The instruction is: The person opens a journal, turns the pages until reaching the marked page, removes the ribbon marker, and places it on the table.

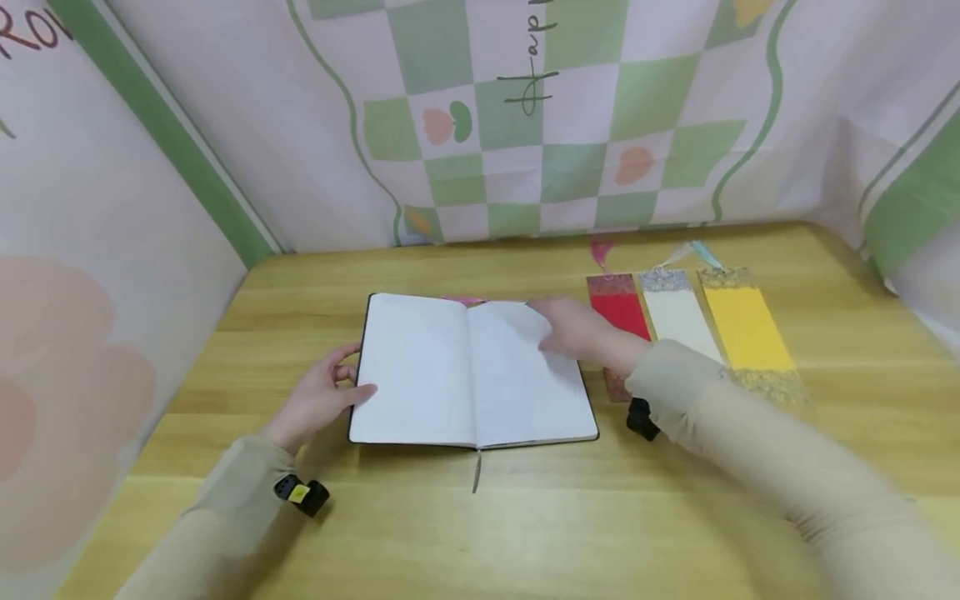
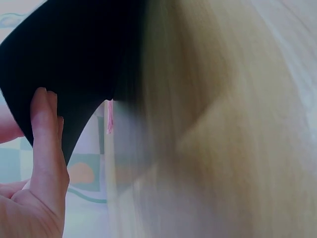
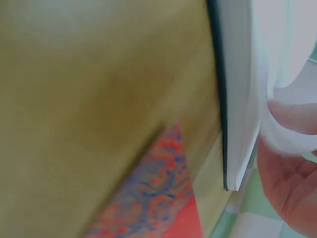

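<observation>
An open notebook [image 1: 420,375] with blank white pages and a black cover [image 2: 74,54] shows in every view. My left hand [image 1: 322,396] grips its left edge, thumb on the page and fingers [image 2: 47,129] against the outside of the cover. That side is lifted off the table. My right hand [image 1: 573,329] is at the upper right corner of the right page [image 1: 510,375]. In the right wrist view, its thumb and fingers pinch a bent white sheet [image 3: 287,134]. A pink tassel [image 1: 467,301] sticks out past the top edge near the spine.
To the right lie a red bookmark [image 1: 618,304], a white bookmark [image 1: 678,317] and a yellow bookmark [image 1: 750,329], each tasselled; my right forearm partly covers them. A thin ribbon [image 1: 477,472] hangs from the notebook's bottom. Printed cloth [image 1: 510,175] borders the wooden table [image 1: 420,542].
</observation>
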The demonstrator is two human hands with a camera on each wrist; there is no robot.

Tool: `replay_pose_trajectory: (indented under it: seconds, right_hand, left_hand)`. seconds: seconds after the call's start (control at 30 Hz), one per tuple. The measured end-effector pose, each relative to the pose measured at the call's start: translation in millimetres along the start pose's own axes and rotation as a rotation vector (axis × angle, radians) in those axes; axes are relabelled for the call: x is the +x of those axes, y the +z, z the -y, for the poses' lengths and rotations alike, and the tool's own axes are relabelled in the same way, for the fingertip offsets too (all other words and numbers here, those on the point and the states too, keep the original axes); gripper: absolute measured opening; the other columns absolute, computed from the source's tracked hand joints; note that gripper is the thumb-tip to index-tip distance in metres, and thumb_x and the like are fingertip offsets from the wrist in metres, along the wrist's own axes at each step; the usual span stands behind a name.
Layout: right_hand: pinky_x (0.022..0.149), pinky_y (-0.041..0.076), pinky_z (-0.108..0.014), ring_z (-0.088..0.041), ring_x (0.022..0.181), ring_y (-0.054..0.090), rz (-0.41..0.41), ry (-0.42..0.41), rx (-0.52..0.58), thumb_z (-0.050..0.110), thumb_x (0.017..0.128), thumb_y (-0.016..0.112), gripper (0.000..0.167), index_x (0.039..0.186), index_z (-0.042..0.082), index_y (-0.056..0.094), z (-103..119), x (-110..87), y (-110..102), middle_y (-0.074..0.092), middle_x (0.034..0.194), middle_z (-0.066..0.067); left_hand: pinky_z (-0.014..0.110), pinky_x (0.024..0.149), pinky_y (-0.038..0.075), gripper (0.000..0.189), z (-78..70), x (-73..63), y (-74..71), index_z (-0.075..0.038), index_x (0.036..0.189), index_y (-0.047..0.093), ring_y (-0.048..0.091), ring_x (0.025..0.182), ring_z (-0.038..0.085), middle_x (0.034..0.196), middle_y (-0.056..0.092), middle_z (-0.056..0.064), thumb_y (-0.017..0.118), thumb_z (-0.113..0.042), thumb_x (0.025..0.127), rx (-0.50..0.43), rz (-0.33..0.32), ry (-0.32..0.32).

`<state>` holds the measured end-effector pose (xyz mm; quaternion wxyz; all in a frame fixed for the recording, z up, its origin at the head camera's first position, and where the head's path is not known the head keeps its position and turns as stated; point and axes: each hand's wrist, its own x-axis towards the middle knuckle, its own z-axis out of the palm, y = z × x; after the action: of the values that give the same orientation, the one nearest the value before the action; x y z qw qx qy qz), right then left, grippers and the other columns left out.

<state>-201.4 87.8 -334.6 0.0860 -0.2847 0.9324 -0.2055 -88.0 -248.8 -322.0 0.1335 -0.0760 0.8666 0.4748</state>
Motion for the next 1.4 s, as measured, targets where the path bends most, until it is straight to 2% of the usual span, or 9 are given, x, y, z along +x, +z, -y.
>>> replay_pose_trajectory:
  seconds: [0.17, 0.4, 0.6, 0.73, 0.93, 1.03, 1.23, 1.3, 1.4]
  right_hand:
    - [0.090, 0.048, -0.047, -0.033, 0.104, 0.056, -0.008, 0.082, 0.285, 0.001, 0.082, 0.064, 0.049, 0.129, -0.003, 0.051, -4, -15.0, -5, 0.059, 0.119, -0.020]
    - [0.092, 0.048, -0.041, -0.032, 0.114, 0.050, 0.052, 0.247, 0.732, 0.007, 0.091, 0.056, 0.062, 0.146, 0.002, 0.028, 0, -31.0, -11, 0.043, 0.136, -0.022]
    - [0.080, 0.052, -0.029, -0.015, 0.099, 0.054, 0.074, 0.206, 1.125, 0.007, 0.095, 0.045, 0.061, 0.150, 0.005, 0.019, 12, -31.0, -13, 0.036, 0.136, -0.020]
    - [0.081, 0.051, -0.028, -0.010, 0.100, 0.054, 0.128, 0.153, 1.214, 0.015, 0.098, 0.038, 0.058, 0.150, 0.004, 0.015, 23, -28.6, -10, 0.033, 0.141, -0.019]
    - [0.097, 0.045, -0.045, -0.031, 0.123, 0.043, 0.244, 0.035, 1.050, 0.026, 0.101, 0.032, 0.054, 0.150, 0.008, 0.019, 39, -23.1, -2, 0.030, 0.144, -0.021]
    - [0.108, 0.033, -0.051, -0.035, 0.134, 0.033, 0.257, -0.028, 0.803, 0.028, 0.101, 0.037, 0.053, 0.150, 0.010, 0.024, 49, -19.8, 3, 0.030, 0.148, -0.018]
    - [0.114, 0.011, -0.055, -0.036, 0.141, 0.021, 0.301, -0.144, 0.165, 0.039, 0.100, 0.042, 0.059, 0.150, 0.013, 0.025, 71, -13.3, 14, 0.028, 0.153, -0.014]
    - [0.113, 0.006, -0.059, -0.038, 0.142, 0.015, 0.352, -0.128, 0.042, 0.047, 0.098, 0.042, 0.063, 0.152, 0.020, 0.021, 77, -13.5, 17, 0.022, 0.155, -0.013]
    - [0.111, 0.001, -0.064, -0.038, 0.144, 0.005, 0.419, -0.076, -0.022, 0.055, 0.095, 0.042, 0.068, 0.152, 0.030, 0.014, 85, -14.6, 21, 0.010, 0.158, -0.011]
  left_hand:
    - [0.029, 0.063, 0.048, 0.071, 0.5, -0.9, -0.5, -0.008, 0.149, 0.025, 0.048, 0.070, 0.013, 0.094, 0.053, 0.007, 0.064, -0.011, 0.089, 0.007, 0.001, 0.021]
    - [0.028, 0.062, 0.046, 0.071, 0.6, -1.9, -0.6, -0.009, 0.149, 0.025, 0.046, 0.069, 0.013, 0.094, 0.052, 0.007, 0.064, -0.012, 0.090, 0.025, 0.008, 0.012]
    - [0.028, 0.064, 0.046, 0.071, 1.0, -1.8, -1.5, -0.010, 0.149, 0.025, 0.046, 0.071, 0.013, 0.095, 0.051, 0.007, 0.064, -0.014, 0.090, 0.028, 0.006, 0.002]
    - [0.028, 0.068, 0.049, 0.071, 0.8, -1.3, -1.1, -0.009, 0.149, 0.025, 0.050, 0.076, 0.015, 0.096, 0.052, 0.007, 0.064, -0.013, 0.090, 0.013, 0.005, -0.003]
    - [0.028, 0.070, 0.050, 0.071, 1.2, -0.5, -0.9, -0.010, 0.149, 0.024, 0.051, 0.078, 0.015, 0.097, 0.052, 0.007, 0.064, -0.014, 0.090, 0.005, 0.014, -0.006]
    - [0.029, 0.072, 0.049, 0.071, 1.1, -0.6, -1.0, -0.010, 0.150, 0.024, 0.051, 0.078, 0.015, 0.097, 0.052, 0.007, 0.064, -0.015, 0.091, 0.001, 0.019, -0.003]
    - [0.029, 0.074, 0.050, 0.071, 1.2, -0.3, -1.1, -0.010, 0.150, 0.024, 0.052, 0.080, 0.015, 0.098, 0.052, 0.007, 0.063, -0.014, 0.091, -0.026, 0.026, -0.001]
    - [0.029, 0.074, 0.050, 0.070, 2.0, 0.3, -1.0, -0.010, 0.149, 0.024, 0.052, 0.080, 0.015, 0.098, 0.052, 0.007, 0.063, -0.014, 0.091, -0.032, 0.030, 0.000]
    - [0.029, 0.073, 0.049, 0.069, 3.2, 1.1, -0.5, -0.011, 0.150, 0.024, 0.052, 0.081, 0.015, 0.098, 0.053, 0.007, 0.061, -0.011, 0.092, -0.053, 0.031, -0.011]
